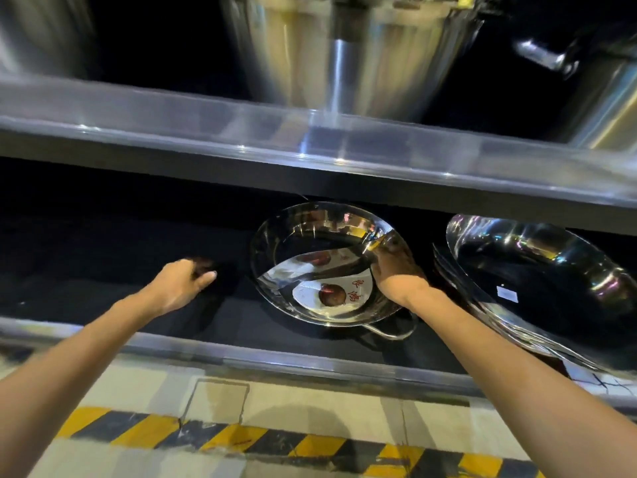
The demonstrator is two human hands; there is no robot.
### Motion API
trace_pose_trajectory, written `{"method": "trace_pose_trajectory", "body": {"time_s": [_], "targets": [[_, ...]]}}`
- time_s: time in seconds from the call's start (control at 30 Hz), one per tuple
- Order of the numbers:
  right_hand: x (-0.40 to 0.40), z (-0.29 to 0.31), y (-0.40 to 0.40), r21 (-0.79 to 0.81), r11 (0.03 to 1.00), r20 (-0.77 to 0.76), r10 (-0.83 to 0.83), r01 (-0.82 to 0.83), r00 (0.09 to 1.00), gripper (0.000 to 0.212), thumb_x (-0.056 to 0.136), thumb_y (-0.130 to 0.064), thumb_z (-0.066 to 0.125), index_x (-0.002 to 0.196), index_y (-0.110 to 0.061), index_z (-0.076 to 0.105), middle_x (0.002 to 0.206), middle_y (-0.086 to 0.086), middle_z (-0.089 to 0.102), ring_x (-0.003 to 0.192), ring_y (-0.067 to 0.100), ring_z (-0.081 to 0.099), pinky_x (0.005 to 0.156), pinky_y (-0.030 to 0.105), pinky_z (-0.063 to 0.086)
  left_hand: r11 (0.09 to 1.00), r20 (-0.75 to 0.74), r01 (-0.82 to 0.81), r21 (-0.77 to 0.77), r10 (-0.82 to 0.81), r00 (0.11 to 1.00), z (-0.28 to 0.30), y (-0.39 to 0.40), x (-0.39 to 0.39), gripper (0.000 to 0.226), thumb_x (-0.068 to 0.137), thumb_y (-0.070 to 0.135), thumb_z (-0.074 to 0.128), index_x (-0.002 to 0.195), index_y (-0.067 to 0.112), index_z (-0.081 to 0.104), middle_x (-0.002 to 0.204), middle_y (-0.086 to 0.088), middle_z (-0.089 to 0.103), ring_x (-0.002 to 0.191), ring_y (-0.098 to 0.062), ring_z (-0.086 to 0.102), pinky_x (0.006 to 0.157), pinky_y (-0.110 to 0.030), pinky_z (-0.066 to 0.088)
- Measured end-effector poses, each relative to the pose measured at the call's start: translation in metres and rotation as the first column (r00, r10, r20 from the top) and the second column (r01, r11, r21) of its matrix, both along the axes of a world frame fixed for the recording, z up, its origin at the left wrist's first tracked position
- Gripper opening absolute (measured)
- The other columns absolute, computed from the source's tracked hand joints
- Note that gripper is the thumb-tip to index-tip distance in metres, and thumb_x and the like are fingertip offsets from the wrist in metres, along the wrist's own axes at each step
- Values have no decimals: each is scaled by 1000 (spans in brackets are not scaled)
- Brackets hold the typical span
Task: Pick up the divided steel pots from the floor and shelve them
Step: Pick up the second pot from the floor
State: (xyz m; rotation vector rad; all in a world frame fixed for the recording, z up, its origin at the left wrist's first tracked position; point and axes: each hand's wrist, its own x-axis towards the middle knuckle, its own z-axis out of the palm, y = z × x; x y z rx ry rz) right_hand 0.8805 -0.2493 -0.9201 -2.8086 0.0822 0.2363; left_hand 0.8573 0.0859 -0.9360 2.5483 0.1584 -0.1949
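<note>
**Tilted pot on a slick shelf, held by one hand**

The divided pot (324,267) sits on the lower shelf (241,353), leaning up toward the back with its rim nearest the camera and one wire handle (391,334) hanging at the shelf's front. The right hand (393,270) lies against its right rim; the fingers reach over the edge and seem to pinch the rim, though glare and blur hide exactly how they close. The left hand (184,281) is well apart from the pot, resting on the dark shelf liner with its fingers curled in and holding nothing that I can see.

What could go wrong, as I judge it: the pot is propped at an angle on one grip only. If the right hand lets go before the base settles, the polished steel may slide forward and tip off the shelf front onto the floor (310,401). The stack of wide pans (537,281) stands just beside the right wrist, so pulling the arm out carelessly could knock them. The shelf above (310,157) hangs low over the pot's far rim and could catch it if the pot is lifted.

The lower shelf has a dark lining and a bright steel lip. Tall steel stockpots (348,53) stand on the shelf above. The floor is pale with a yellow and black striped band (275,443); the shelf interior is dim.
</note>
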Motion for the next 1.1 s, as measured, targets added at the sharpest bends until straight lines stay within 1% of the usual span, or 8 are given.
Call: {"method": "trace_pose_trajectory", "body": {"time_s": [0.1,0.17,0.27,0.43,0.53,0.63,0.8,1.1], "targets": [[-4,14,64,27,970,-110,243,-241,964,44,100,-25,31,142,-14,30,153,6,26,141,24,23,115,32,18,998,17,-61,10,61,998,16,28,-29,37,92,21,51,120,-3,55,123,-23,60,114,-38,56,94,-38,44],[-16,34,112,69,919,-112,395,-389,912,41,100,-23,32,138,-10,38,148,11,36,135,27,36,108,30,26,993,9,-117,30,117,993,35,51,-59,35,93,20,49,117,-5,56,124,-25,58,115,-37,55,96,-37,42],[-45,77,177,150,817,-75,570,-556,818,36,99,-18,36,131,-5,48,137,15,48,123,31,49,104,36,37,983,-58,-171,66,175,983,72,85,-121,39,94,23,40,114,-5,57,124,-26,56,116,-36,51,96,-35,34],[-105,170,266,200,692,-206,722,-694,661,29,96,-10,38,108,4,60,118,21,58,110,35,55,94,48,45,919,-125,-387,81,394,910,154,139,-251,33,93,17,45,120,1,54,130,-21,53,122,-32,50,105,-37,38],[-150,233,312,228,596,-223,802,-770,554,25,94,-9,36,95,3,59,109,22,59,105,36,56,87,48,48,825,-141,-545,150,563,814,216,161,-333,34,94,22,45,120,2,54,132,-18,52,121,-31,51,102,-37,41],[-197,302,354,255,482,-155,876,-838,456,31,95,-10,36,113,-2,59,120,17,59,115,34,53,97,46,44,713,-175,-658,243,700,693,287,171,-418,37,95,26,42,125,5,51,142,-15,44,126,-31,48,104,-38,40],[-283,417,403,259,272,-59,962,-927,266,35,96,-8,37,127,-8,52,129,13,56,123,25,49,104,32,38,527,-155,-789,316,849,504,413,158,-553,38,91,21,47,125,3,50,138,-20,47,117,-38,52,97,-45,45],[-426,529,437,297,71,-24,998,-952,66,38,97,-15,38,134,-8,44,137,13,47,129,24,42,107,32,34,210,-137,-945,249,974,181,549,110,-715,41,93,18,46,128,-4,44,138,-25,45,123,-40,47,106,-46,38]]}}
